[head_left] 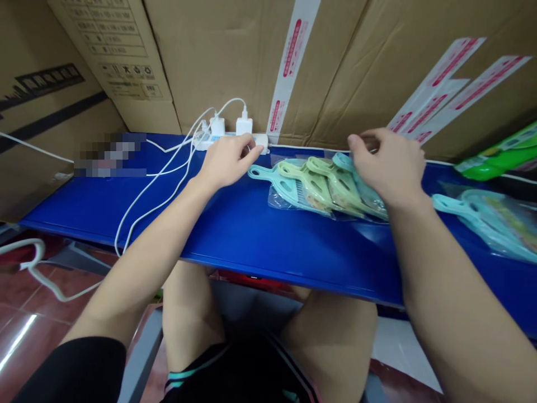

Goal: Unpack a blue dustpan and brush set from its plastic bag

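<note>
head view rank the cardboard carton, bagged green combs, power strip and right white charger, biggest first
1. cardboard carton
2. bagged green combs
3. power strip
4. white charger

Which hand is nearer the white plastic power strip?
Left. The left hand is at the right end of the white plastic power strip; the right hand is far right, above bagged pastel plastic goods.
</note>
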Motion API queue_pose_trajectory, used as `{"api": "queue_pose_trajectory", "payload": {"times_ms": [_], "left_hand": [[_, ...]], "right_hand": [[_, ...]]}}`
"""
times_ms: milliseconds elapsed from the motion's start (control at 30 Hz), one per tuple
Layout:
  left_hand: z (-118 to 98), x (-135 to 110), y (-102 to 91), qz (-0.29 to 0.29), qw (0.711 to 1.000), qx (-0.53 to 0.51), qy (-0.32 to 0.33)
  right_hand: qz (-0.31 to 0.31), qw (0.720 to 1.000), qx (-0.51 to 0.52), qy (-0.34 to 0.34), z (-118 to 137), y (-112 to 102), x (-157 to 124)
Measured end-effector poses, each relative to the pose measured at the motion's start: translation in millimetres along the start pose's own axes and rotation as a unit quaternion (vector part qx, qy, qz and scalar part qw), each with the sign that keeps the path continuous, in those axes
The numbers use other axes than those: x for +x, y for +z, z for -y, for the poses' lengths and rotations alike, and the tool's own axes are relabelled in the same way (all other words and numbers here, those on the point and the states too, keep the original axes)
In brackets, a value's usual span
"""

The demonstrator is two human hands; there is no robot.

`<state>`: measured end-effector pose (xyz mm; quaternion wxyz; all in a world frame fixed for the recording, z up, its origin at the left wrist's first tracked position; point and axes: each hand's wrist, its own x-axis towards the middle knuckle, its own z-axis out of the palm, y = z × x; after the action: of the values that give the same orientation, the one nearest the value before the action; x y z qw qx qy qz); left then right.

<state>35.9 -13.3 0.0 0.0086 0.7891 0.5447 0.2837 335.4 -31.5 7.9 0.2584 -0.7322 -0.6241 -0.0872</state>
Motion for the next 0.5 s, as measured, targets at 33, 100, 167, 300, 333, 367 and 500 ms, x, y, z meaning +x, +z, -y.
{"api": "queue_pose_trajectory", "payload": {"times_ms": [33, 100, 167, 300, 333, 367, 500], "left_hand": [[1, -1, -0.4, 0.011, 1.000, -0.010, 0.006], [3, -3, -0.3, 0.034, 0.998, -0.041, 0.022], [5, -4, 0.9, 0.055, 0.995, -0.076, 0.038], [10, -5, 5.7, 0.087, 0.987, -0.112, 0.069], [11, -5, 7.0, 0.094, 0.986, -0.112, 0.075], [12, -4, 8.3, 0.102, 0.985, -0.109, 0.081], [17, -2, 11.6, 0.112, 0.984, -0.099, 0.095]], "right_hand": [[0.010, 1.000, 0.001, 0.023, 7, -4, -5], [0.030, 0.998, 0.008, 0.056, 19, -11, -13], [0.041, 0.997, 0.019, 0.065, 28, -16, -17], [0.036, 0.996, 0.042, 0.067, 32, -20, -17], [0.033, 0.996, 0.050, 0.063, 32, -20, -17], [0.030, 0.996, 0.058, 0.058, 31, -19, -16], [0.021, 0.995, 0.085, 0.046, 30, -15, -15]]}}
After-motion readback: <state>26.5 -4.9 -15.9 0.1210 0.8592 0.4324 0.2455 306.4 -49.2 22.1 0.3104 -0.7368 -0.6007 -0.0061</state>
